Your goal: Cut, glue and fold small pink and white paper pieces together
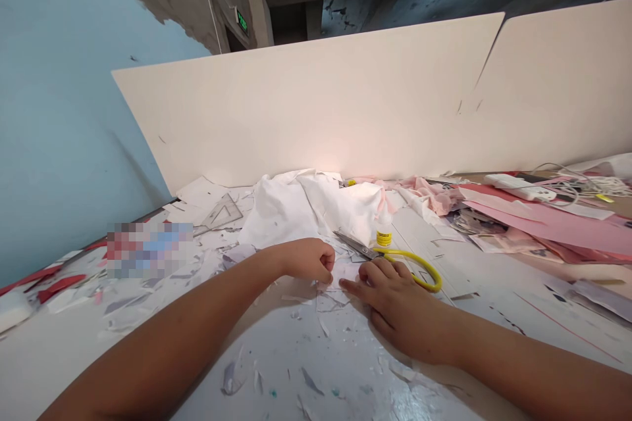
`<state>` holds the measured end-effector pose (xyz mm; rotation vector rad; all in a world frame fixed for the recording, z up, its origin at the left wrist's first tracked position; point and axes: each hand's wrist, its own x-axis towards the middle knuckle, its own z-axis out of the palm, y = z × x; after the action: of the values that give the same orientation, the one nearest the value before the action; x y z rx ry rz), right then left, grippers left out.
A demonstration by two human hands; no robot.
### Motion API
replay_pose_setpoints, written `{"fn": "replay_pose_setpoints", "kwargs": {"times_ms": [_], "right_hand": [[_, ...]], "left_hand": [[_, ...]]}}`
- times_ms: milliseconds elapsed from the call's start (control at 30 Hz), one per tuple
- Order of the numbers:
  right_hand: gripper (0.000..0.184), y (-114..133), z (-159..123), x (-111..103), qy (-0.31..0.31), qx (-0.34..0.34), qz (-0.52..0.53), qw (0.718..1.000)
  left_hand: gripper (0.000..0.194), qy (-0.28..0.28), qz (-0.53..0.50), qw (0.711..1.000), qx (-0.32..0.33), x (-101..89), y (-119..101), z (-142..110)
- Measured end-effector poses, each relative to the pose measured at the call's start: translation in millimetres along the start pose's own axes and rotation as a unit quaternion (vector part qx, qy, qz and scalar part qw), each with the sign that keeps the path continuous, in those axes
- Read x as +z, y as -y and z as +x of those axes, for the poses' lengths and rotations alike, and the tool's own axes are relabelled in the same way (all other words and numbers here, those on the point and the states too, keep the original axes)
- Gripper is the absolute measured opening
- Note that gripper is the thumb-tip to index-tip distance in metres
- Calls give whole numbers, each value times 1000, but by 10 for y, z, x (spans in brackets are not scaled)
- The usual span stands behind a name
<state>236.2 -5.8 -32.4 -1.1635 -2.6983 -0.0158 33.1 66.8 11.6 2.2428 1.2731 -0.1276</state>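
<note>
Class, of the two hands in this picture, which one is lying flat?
The right hand, its fingers spread out flat beside the paper. The left hand is curled into a loose fist.

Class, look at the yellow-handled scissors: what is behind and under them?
Behind the steel scissors with yellow loop handles stand a white glue bottle with a yellow band and crumpled white cloth. The surface beneath them is hidden; the right hand covers part of a handle.
</note>
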Motion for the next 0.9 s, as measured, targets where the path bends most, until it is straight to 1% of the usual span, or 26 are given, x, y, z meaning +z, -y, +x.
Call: {"fn": "replay_pose_setpoints", "kwargs": {"times_ms": [100, 200, 500, 700, 900], "right_hand": [[51, 1, 5, 0, 1, 1, 4, 1000], [51, 10, 6, -3, 2, 4, 1, 1000], [50, 8, -6, 9, -4, 5, -1, 1000], [49, 14, -11, 0, -5, 2, 3, 1000], [49, 7, -8, 9, -3, 2, 0, 1000]], "left_hand": [[19, -24, 46, 999, -11, -30, -50, -57], [18, -17, 72, 997, -31, -38, -72, -86], [18, -6, 50, 998, -43, -54, 16, -38], [16, -26, 34, 998, -39, -52, 81, 6], [15, -33, 22, 998, -43, -52, 163, 60]]}}
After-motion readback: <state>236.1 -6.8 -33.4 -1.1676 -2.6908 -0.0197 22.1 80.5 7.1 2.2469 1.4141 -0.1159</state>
